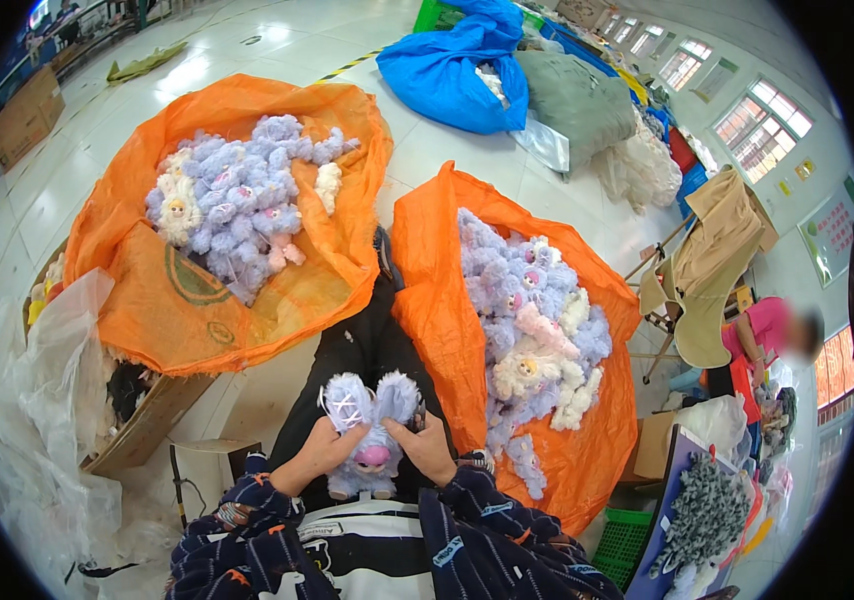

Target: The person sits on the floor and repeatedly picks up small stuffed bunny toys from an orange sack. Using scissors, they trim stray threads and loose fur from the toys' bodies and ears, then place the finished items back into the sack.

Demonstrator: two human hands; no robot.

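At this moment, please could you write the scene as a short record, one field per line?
held item: lilac long-eared plush toy with pink face
left hand: gripping toy near one ear
right hand: gripping toy near other ear; small dark object beside it, unclear
left container: open orange sack of mostly lilac plush toys
right container: second orange sack, similar contents
beyond sacks: blue bag
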